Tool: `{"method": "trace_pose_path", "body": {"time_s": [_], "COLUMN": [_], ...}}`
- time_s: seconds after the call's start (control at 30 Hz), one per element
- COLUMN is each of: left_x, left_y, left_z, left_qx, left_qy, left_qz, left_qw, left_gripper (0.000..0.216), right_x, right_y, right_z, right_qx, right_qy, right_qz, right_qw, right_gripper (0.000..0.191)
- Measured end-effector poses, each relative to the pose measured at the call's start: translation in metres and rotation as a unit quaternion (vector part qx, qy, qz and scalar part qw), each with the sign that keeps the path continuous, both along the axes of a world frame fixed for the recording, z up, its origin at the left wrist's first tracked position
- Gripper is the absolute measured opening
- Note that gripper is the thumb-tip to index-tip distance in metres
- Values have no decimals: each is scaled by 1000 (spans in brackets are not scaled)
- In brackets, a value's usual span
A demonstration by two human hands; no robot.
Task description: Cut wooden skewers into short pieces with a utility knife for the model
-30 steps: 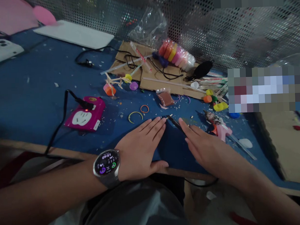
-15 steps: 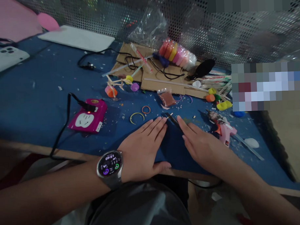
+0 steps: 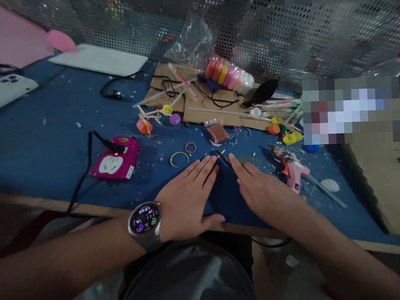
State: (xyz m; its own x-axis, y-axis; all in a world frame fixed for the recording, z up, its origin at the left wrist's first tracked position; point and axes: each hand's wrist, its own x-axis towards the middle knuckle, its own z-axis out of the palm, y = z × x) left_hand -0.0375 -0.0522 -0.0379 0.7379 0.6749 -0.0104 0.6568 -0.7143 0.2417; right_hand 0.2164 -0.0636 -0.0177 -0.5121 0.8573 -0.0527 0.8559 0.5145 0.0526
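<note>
Blue table [image 3: 42,142]; left hand [image 3: 188,196] and right hand [image 3: 263,193] lie flat, fingers spread, holding nothing; black stick [image 3: 224,157] lies untouched between fingertips.

Both hands lie flat on the table [image 3: 38,142], the left hand [image 3: 185,196] left of the right hand [image 3: 263,191]; a thin tool [image 3: 224,157] lies between their fingertips; a power strip [image 3: 115,159] sits left; cardboard [image 3: 214,108] lies behind; a glue gun [image 3: 294,173] lies right.

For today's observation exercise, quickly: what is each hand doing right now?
Left hand: open, flat on the blue table, holding nothing.
Right hand: open, flat, fingertips by a thin dark stick, gripping nothing.
</note>
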Motion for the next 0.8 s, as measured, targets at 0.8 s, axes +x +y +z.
{"method": "trace_pose_path", "body": {"time_s": [0.8], "left_x": [-8], "left_y": [4], "left_z": [-6], "left_qx": [43], "left_qy": [-8], "left_qz": [-22], "left_qw": [999], "left_gripper": [106], "right_x": [23], "right_y": [4], "right_z": [15], "right_qx": [-41], "right_qy": [189], "right_qz": [-47], "right_qw": [980], "right_gripper": [59]}}
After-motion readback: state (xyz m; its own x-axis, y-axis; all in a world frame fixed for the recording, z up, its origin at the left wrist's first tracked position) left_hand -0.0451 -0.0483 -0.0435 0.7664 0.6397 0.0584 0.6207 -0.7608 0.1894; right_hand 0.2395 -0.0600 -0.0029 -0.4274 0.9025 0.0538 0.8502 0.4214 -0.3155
